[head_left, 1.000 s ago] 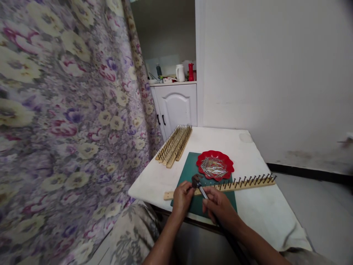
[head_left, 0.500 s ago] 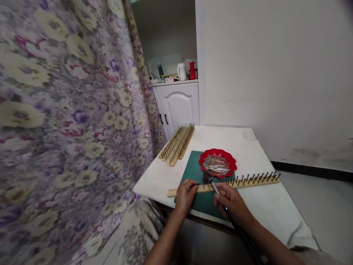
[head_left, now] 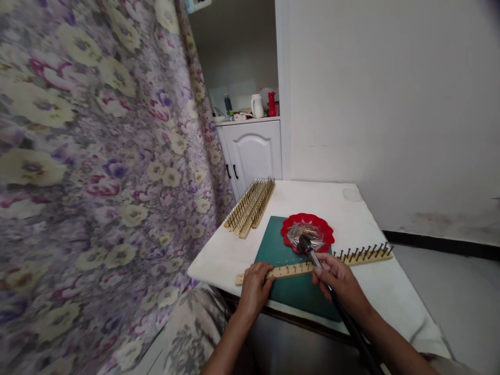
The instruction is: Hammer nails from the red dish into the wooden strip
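A narrow wooden strip [head_left: 279, 272] lies across a green mat [head_left: 269, 242]; short nails stand in its middle and longer dark screws or nails in its right part. My left hand [head_left: 255, 285] is closed on the strip near its left end, thumb on the near side, fingers over the top. My right hand [head_left: 339, 281] grips a hammer [head_left: 312, 253] by its shaft, the long black handle running back under my forearm. The dark hammer head is raised, in front of a red scalloped dish [head_left: 328, 234] full of loose nails. My right hand hides part of the strip.
Several nail-studded wooden strips [head_left: 250, 208] lie together at the table's back left. A white cloth covers the table [head_left: 312, 195]. A flowered curtain [head_left: 117, 182] hangs on the left; a white cabinet [head_left: 255, 148] stands behind, with a white jug [head_left: 257, 106] on top.
My left hand has shifted left along the strip and flattened over it. The hammer has lifted and moved right with my right hand, away from the small nails.
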